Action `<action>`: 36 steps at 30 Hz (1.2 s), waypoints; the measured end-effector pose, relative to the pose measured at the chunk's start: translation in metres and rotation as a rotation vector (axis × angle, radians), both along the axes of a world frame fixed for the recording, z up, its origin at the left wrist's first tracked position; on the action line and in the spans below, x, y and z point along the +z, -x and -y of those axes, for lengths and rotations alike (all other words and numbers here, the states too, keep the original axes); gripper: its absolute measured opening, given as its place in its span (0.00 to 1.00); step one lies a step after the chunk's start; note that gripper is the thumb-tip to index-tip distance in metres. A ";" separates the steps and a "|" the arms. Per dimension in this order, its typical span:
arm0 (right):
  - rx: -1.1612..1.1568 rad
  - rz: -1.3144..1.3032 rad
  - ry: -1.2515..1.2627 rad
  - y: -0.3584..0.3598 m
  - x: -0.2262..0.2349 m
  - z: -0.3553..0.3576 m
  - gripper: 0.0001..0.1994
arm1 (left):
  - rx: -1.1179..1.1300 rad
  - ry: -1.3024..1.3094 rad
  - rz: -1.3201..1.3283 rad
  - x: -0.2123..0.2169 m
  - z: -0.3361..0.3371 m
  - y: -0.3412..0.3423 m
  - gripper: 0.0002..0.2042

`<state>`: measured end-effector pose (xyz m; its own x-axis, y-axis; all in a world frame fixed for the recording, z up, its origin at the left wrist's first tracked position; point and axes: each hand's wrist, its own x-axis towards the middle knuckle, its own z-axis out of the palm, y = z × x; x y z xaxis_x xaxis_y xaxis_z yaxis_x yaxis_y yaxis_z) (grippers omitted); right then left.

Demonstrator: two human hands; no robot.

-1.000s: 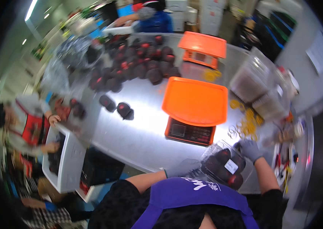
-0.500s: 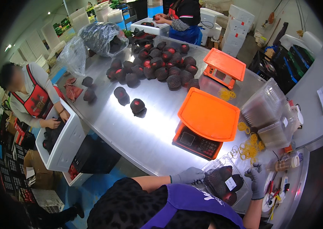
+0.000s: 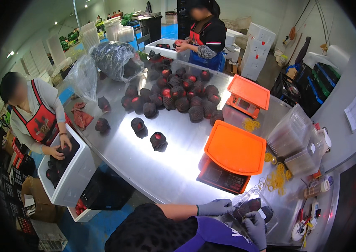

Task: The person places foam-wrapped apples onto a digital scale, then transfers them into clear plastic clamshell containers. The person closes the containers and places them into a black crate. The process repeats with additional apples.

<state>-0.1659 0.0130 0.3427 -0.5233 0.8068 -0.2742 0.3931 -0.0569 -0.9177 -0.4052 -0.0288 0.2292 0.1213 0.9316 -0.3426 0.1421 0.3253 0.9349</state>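
Both gloved hands are down at the near edge of the steel surface [image 3: 152,168], closed around a clear plastic clamshell box [image 3: 251,206] with dark netted fruit inside. The left hand [image 3: 215,207] grips the box's left end, fingers curled over the rim; the right hand [image 3: 255,229] pinches its near side from below. The box lies between them, its long axis running left hand to upper right, just below the orange scale [image 3: 233,157].

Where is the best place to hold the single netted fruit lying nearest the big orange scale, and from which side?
Probably grip the netted fruit around its widest middle, from above. It sits alone on the metal table, so all sides are free, and its foam net gives soft hold.
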 end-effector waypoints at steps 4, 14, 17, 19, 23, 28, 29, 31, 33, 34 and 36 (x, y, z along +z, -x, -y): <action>0.041 0.112 -0.178 0.034 -0.002 0.008 0.05 | -0.148 -0.181 -0.041 0.049 0.001 0.013 0.27; -0.674 -1.032 0.568 0.047 -0.003 0.034 0.11 | -0.297 -0.154 0.122 0.062 -0.010 0.029 0.15; -0.177 -0.605 0.647 0.011 -0.084 0.025 0.13 | -0.146 -0.381 0.044 0.058 -0.029 0.025 0.13; -0.150 -0.254 0.498 0.015 -0.104 0.048 0.13 | -0.164 -0.589 0.010 0.064 -0.040 0.012 0.12; -0.092 -0.035 0.173 0.028 -0.054 0.064 0.17 | -0.232 -0.413 -0.241 0.054 -0.023 0.023 0.20; -0.358 0.081 0.137 -0.034 -0.081 0.080 0.17 | -0.285 0.187 0.010 -0.003 -0.030 0.029 0.28; -0.430 0.105 0.118 -0.050 -0.085 0.081 0.17 | -0.246 0.194 0.118 -0.006 -0.029 0.024 0.27; -0.597 0.167 0.057 -0.085 -0.090 0.081 0.17 | -0.176 0.196 0.333 -0.015 -0.030 0.008 0.26; -0.757 0.254 -0.005 -0.117 -0.094 0.078 0.18 | -0.204 0.132 0.255 -0.004 -0.025 0.004 0.20; -0.827 0.299 -0.032 -0.133 -0.095 0.075 0.18 | -0.214 0.065 0.199 -0.005 -0.020 0.001 0.18; -0.922 0.366 -0.061 -0.154 -0.094 0.070 0.19 | -0.202 -0.022 0.117 -0.003 -0.014 0.001 0.13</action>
